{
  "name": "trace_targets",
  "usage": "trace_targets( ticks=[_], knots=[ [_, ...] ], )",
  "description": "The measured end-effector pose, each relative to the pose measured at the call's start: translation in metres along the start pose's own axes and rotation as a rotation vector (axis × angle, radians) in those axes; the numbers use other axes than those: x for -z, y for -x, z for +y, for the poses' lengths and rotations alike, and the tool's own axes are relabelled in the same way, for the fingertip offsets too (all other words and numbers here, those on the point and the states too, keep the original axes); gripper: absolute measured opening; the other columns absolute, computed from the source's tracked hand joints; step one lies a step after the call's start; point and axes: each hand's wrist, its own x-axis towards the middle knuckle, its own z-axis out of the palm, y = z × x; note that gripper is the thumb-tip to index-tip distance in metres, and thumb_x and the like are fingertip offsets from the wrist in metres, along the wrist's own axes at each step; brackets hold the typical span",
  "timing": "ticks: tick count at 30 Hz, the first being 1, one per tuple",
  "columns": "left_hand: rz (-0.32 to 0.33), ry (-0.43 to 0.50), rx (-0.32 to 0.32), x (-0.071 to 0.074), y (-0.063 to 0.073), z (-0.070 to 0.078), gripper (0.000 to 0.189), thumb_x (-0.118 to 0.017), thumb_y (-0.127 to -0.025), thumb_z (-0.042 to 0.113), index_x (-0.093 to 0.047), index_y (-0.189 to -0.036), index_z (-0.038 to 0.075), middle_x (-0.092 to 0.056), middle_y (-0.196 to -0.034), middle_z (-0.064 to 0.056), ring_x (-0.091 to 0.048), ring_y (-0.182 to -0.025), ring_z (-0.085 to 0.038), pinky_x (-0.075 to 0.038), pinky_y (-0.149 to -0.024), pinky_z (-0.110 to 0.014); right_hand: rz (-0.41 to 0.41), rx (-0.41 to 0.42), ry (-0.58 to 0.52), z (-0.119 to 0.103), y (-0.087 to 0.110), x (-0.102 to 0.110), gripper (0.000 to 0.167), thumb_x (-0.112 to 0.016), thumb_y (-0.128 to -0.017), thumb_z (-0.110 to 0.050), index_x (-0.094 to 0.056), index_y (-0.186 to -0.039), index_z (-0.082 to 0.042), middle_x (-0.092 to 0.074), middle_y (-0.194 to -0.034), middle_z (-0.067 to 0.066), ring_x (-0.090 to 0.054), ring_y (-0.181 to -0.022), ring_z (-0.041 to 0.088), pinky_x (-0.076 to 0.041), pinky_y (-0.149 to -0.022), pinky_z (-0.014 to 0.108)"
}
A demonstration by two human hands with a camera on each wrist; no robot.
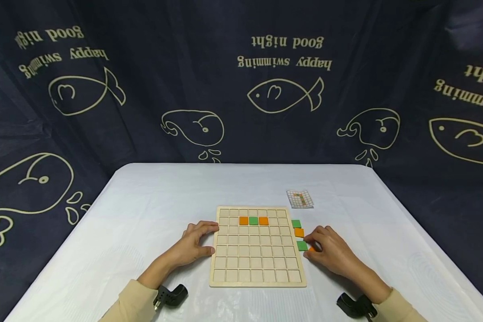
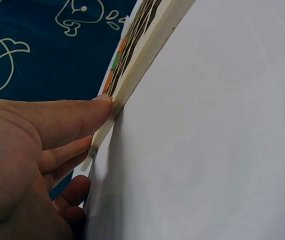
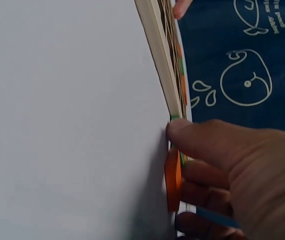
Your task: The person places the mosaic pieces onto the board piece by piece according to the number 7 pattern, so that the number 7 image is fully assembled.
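A pale wooden grid board [image 1: 243, 284] lies flat on the table. In its second row from the far side sit an orange tile [image 1: 243, 221], a green tile [image 1: 253, 221] and another orange tile [image 1: 263, 221]. My left hand [image 1: 192, 245] touches the board's left edge with thumb and fingertips spread apart. Right of the board, my right hand [image 1: 332, 250] arches over a loose orange tile [image 3: 172, 180], thumb and fingers apart around it. The thumb tip is beside a loose green tile [image 1: 302, 246], partly covering it in the right wrist view.
Farther along the board's right side lie another green tile [image 1: 296, 223] and an orange tile [image 1: 299, 232]. A small printed pattern card [image 1: 300, 199] rests beyond the board's far right corner. The white-covered table [image 1: 177, 192] meets a dark curtain [image 1: 145, 134] behind.
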Motion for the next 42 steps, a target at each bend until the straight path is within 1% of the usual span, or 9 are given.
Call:
trace_targets(
  ticks=[5,9,12,19,27,31,34,37,42],
  knots=[
    [0.003,-0.004,-0.005,0.0,0.0,0.0,0.055,-0.073,-0.078,0.015,-0.055,-0.13,0.01,-0.045,-0.143,-0.001,-0.035,-0.106,-0.016,-0.024,-0.086,-0.031,-0.03,0.042,-0.043,0.005,-0.002,0.003,0.025,-0.08,-0.072,-0.022,-0.072,-0.094,-0.016,-0.057,-0.088,-0.012,-0.039,-0.078,0.004,-0.038,-0.069,0.023],
    [0.004,-0.004,-0.001,0.0,-0.001,0.0,0.056,-0.073,-0.078,0.015,-0.055,-0.13,0.01,-0.045,-0.143,-0.001,-0.034,-0.107,-0.016,-0.025,-0.085,-0.031,-0.068,0.031,-0.089,0.007,-0.004,0.005,0.024,-0.079,-0.073,-0.021,-0.072,-0.096,-0.015,-0.058,-0.09,-0.011,-0.04,-0.08,0.005,-0.035,-0.066,0.021],
    [0.009,-0.002,0.003,-0.001,0.0,0.0,0.055,-0.074,-0.078,0.016,-0.055,-0.13,0.01,-0.045,-0.142,0.0,-0.034,-0.106,-0.016,-0.025,-0.085,-0.031,-0.079,0.024,-0.105,0.007,-0.004,0.005,0.022,-0.078,-0.074,-0.02,-0.072,-0.095,-0.016,-0.057,-0.09,-0.011,-0.041,-0.08,0.005,-0.035,-0.066,0.02],
    [0.017,-0.006,0.004,-0.001,0.001,0.0,0.055,-0.074,-0.078,0.015,-0.056,-0.129,0.011,-0.046,-0.142,-0.001,-0.035,-0.107,-0.016,-0.025,-0.087,-0.032,-0.082,0.007,-0.117,0.008,-0.005,0.005,0.018,-0.078,-0.074,-0.019,-0.071,-0.091,-0.019,-0.057,-0.089,-0.012,-0.043,-0.081,0.006,-0.037,-0.068,0.021],
    [0.011,-0.003,-0.014,0.0,0.001,-0.001,0.055,-0.073,-0.078,0.014,-0.055,-0.13,0.009,-0.046,-0.142,-0.002,-0.033,-0.105,-0.015,-0.025,-0.087,-0.033,-0.101,-0.022,-0.124,0.01,-0.005,0.007,0.018,-0.077,-0.076,-0.023,-0.072,-0.093,-0.021,-0.06,-0.091,-0.014,-0.045,-0.083,0.004,-0.041,-0.072,0.021],
    [0.013,-0.007,-0.016,-0.001,0.001,-0.001,0.055,-0.073,-0.078,0.015,-0.056,-0.13,0.01,-0.046,-0.142,-0.002,-0.034,-0.105,-0.015,-0.025,-0.087,-0.033,-0.104,-0.015,-0.135,0.009,-0.005,0.01,0.019,-0.077,-0.076,-0.023,-0.072,-0.094,-0.019,-0.061,-0.092,-0.012,-0.046,-0.084,0.005,-0.042,-0.072,0.022],
    [0.007,-0.008,-0.003,-0.001,0.0,-0.001,0.055,-0.073,-0.079,0.016,-0.056,-0.13,0.011,-0.045,-0.142,0.0,-0.034,-0.106,-0.015,-0.026,-0.087,-0.033,-0.108,-0.008,-0.143,0.008,-0.006,0.012,0.02,-0.076,-0.077,-0.023,-0.072,-0.096,-0.017,-0.061,-0.094,-0.011,-0.049,-0.085,0.005,-0.044,-0.074,0.024],
    [0.001,-0.015,0.004,-0.001,0.0,-0.001,0.054,-0.073,-0.079,0.017,-0.055,-0.13,0.011,-0.045,-0.142,0.001,-0.034,-0.106,-0.015,-0.026,-0.087,-0.032,-0.105,-0.013,-0.137,0.005,-0.008,0.013,0.02,-0.076,-0.078,-0.023,-0.071,-0.097,-0.017,-0.062,-0.095,-0.012,-0.052,-0.088,0.005,-0.046,-0.078,0.026],
    [-0.004,-0.016,0.008,0.0,0.0,-0.001,0.054,-0.073,-0.08,0.018,-0.055,-0.131,0.012,-0.045,-0.143,0.001,-0.034,-0.106,-0.016,-0.026,-0.086,-0.031,-0.087,0.005,-0.12,0.001,-0.011,0.013,0.019,-0.075,-0.079,-0.022,-0.071,-0.097,-0.018,-0.062,-0.096,-0.012,-0.055,-0.093,0.006,-0.048,-0.082,0.03]
  ],
)
